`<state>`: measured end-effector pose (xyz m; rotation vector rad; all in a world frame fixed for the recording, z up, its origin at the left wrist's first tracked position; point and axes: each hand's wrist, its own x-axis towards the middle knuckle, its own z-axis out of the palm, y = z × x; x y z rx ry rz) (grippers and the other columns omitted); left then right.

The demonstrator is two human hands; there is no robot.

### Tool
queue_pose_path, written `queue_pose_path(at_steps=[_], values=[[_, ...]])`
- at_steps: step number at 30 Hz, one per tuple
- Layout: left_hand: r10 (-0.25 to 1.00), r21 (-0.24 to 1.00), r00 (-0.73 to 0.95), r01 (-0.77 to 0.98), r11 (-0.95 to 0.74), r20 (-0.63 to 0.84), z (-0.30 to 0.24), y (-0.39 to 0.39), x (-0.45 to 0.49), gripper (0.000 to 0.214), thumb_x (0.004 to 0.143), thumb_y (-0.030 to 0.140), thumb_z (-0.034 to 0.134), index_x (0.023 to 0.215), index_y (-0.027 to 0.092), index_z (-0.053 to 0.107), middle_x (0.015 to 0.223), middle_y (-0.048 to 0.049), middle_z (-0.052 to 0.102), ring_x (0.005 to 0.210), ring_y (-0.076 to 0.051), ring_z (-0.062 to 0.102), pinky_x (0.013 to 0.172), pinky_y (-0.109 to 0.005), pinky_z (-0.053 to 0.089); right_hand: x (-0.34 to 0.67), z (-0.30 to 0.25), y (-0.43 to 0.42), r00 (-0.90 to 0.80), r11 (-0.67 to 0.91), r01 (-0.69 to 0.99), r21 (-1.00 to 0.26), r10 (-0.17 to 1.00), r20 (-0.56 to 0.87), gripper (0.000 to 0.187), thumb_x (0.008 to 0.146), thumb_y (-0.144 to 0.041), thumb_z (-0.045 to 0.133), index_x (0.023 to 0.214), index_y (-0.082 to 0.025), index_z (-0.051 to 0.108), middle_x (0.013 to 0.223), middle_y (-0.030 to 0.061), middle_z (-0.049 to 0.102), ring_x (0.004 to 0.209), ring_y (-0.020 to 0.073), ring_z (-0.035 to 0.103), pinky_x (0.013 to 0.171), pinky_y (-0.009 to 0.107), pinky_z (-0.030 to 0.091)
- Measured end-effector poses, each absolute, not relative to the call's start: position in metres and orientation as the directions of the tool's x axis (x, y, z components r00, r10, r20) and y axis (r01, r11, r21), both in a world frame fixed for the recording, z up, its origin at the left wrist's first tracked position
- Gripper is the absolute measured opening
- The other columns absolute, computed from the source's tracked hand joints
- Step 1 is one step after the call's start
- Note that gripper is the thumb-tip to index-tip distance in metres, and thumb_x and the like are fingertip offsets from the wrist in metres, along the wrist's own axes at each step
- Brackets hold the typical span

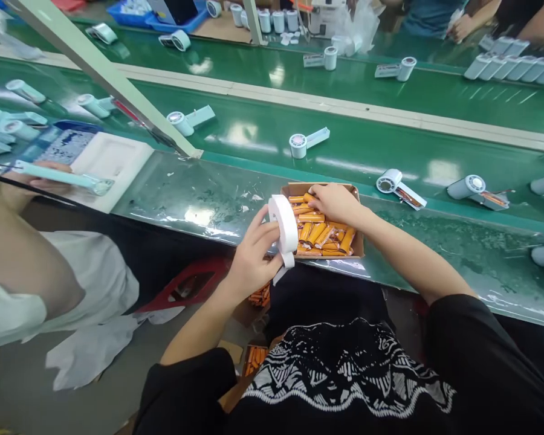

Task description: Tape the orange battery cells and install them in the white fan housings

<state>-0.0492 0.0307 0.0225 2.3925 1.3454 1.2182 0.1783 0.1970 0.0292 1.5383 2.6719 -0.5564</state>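
Observation:
My left hand (pixel 255 251) grips a roll of white tape (pixel 288 225), fingers through its core, with a short loose strip hanging at the bottom. Just right of it, an open cardboard box (pixel 361 248) full of orange cylindrical batteries (pixel 316 232) sits at the bench edge. Over the box's far side, my right hand (pixel 338 202) has its fingers closed on one orange battery (pixel 309 198); its fingertips are partly hidden. Some batteries show thin wires and clear wrapping.
Beyond the bench, a green conveyor (pixel 254 130) carries several pale-blue handheld fans (pixel 298 145), some with opened handles. A slanted metal post (pixel 113 84) rises at left. Beside me, a co-worker's hand (pixel 49 175) is near a white foam tray (pixel 113 160). More batteries (pixel 255 359) lie below the bench.

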Motion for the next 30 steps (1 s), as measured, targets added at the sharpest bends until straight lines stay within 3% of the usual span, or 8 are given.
queue_pose_path(at_steps=[5, 9, 14, 19, 22, 24, 26, 30], values=[[0.718, 0.358, 0.409, 0.662, -0.658, 0.564, 0.018, 0.039, -0.047, 0.044, 0.093, 0.002, 0.062, 0.131, 0.023, 0.069, 0.122, -0.0079, 0.077, 0.128, -0.032, 0.073, 0.127, -0.072, 0.049, 0.212, 0.038, 0.181, -0.466, 0.469, 0.614, -0.635, 0.865, 0.189, 0.046, 0.096, -0.028, 0.072, 0.142, -0.020, 0.068, 0.122, 0.0104, 0.081, 0.111, 0.0266, 0.077, 0.097, 0.043, 0.064], [0.721, 0.294, 0.522, 0.676, -0.676, 0.456, 0.015, 0.040, -0.042, 0.054, 0.091, -0.005, 0.056, 0.135, 0.024, 0.072, 0.129, -0.0081, 0.078, 0.137, -0.035, 0.069, 0.129, -0.074, 0.046, 0.248, 0.047, 0.139, -0.382, 0.586, 0.510, -0.629, 0.810, 0.445, 0.025, 0.099, -0.037, 0.066, 0.121, -0.030, 0.078, 0.123, 0.0090, 0.079, 0.118, 0.0303, 0.075, 0.101, 0.054, 0.066], [0.710, 0.268, 0.560, 0.672, -0.690, 0.427, 0.014, 0.039, -0.030, 0.058, 0.092, -0.003, 0.065, 0.140, 0.029, 0.072, 0.133, -0.0082, 0.077, 0.161, -0.044, 0.043, 0.121, -0.070, 0.058, 0.274, 0.025, 0.102, -0.456, 0.659, 0.438, -0.611, 0.749, 0.481, 0.015, 0.100, -0.035, 0.071, 0.107, -0.041, 0.083, 0.120, 0.0025, 0.082, 0.128, 0.0336, 0.074, 0.114, 0.064, 0.062], [0.689, 0.235, 0.599, 0.660, -0.713, 0.408, 0.018, 0.043, -0.017, 0.052, 0.095, -0.003, 0.062, 0.136, 0.026, 0.072, 0.132, -0.0086, 0.077, 0.162, -0.043, 0.042, 0.115, -0.064, 0.064, 0.272, 0.001, 0.082, -0.550, 0.679, 0.341, -0.650, 0.705, 0.447, 0.010, 0.099, -0.035, 0.073, 0.093, -0.038, 0.081, 0.111, 0.0033, 0.084, 0.128, 0.0341, 0.074, 0.108, 0.064, 0.067], [0.689, 0.193, 0.613, 0.677, -0.710, 0.386, 0.022, 0.045, -0.012, 0.045, 0.099, -0.001, 0.059, 0.135, 0.024, 0.071, 0.132, -0.0098, 0.077, 0.160, -0.043, 0.045, 0.108, -0.058, 0.069, 0.261, -0.006, 0.066, -0.380, 0.642, 0.253, -0.724, 0.754, 0.536, 0.012, 0.099, -0.035, 0.071, 0.108, -0.037, 0.078, 0.121, 0.0068, 0.081, 0.131, 0.0329, 0.072, 0.113, 0.063, 0.063], [0.694, 0.190, 0.607, 0.684, -0.704, 0.386, 0.026, 0.046, -0.012, 0.044, 0.100, 0.002, 0.060, 0.136, 0.024, 0.071, 0.132, -0.0099, 0.077, 0.158, -0.042, 0.048, 0.107, -0.056, 0.070, 0.257, -0.007, 0.058, -0.213, 0.517, 0.162, -0.841, 0.850, 0.482, 0.034, 0.101, -0.042, 0.069, 0.134, -0.036, 0.070, 0.140, 0.0112, 0.074, 0.136, 0.0317, 0.069, 0.111, 0.058, 0.064], [0.695, 0.212, 0.605, 0.675, -0.706, 0.387, 0.033, 0.047, -0.011, 0.043, 0.101, 0.003, 0.060, 0.136, 0.025, 0.072, 0.130, -0.0092, 0.077, 0.157, -0.040, 0.051, 0.111, -0.055, 0.068, 0.258, -0.001, 0.058, -0.212, 0.322, 0.069, -0.944, 0.930, 0.301, 0.054, 0.100, -0.049, 0.071, 0.150, -0.032, 0.060, 0.147, 0.0140, 0.070, 0.131, 0.0300, 0.073, 0.105, 0.052, 0.068], [0.691, 0.255, 0.631, 0.646, -0.720, 0.353, 0.048, 0.056, -0.004, 0.043, 0.102, 0.004, 0.056, 0.133, 0.027, 0.074, 0.127, -0.0076, 0.077, 0.157, -0.036, 0.051, 0.123, -0.052, 0.060, 0.281, 0.031, 0.078, -0.433, 0.030, 0.186, -0.982, 0.900, -0.055, 0.048, 0.092, -0.045, 0.083, 0.135, -0.027, 0.074, 0.127, 0.0085, 0.081, 0.115, 0.0287, 0.080, 0.107, 0.051, 0.067]])
